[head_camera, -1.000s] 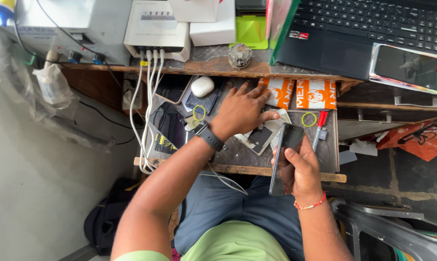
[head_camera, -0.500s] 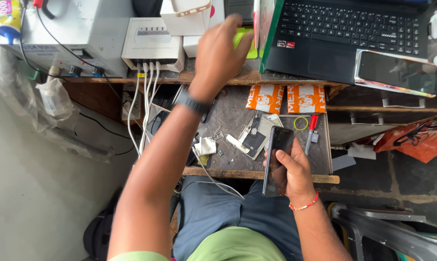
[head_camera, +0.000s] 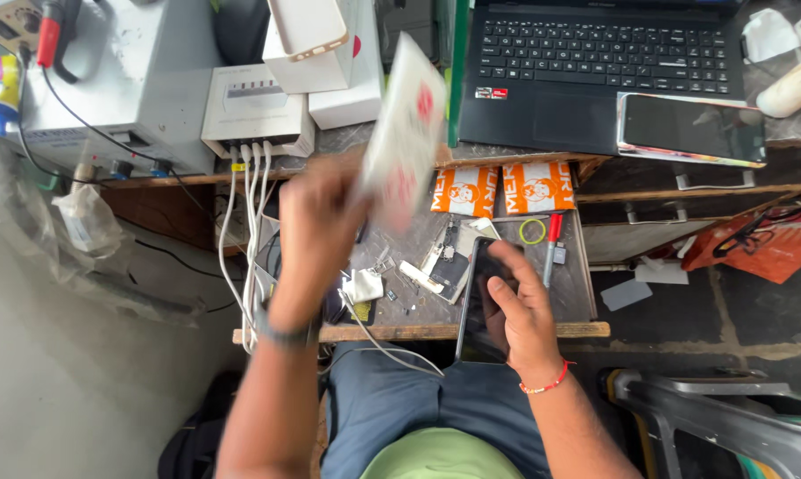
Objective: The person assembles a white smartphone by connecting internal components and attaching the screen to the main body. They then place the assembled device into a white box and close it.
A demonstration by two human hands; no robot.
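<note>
Two hands busy: left hand pinches a blurry white packet, tilted above the tray's far edge. Right hand wraps around a dark phone at the near right, thumb on its screen, over the lap.

The white packet held by the left hand above the pull-out tray is motion-blurred; its red markings cannot be made out. The right hand covers much of the dark phone at the tray's front edge. Small parts on the tray are too small to identify. The laptop behind the tray is cut off by the top edge.
</note>
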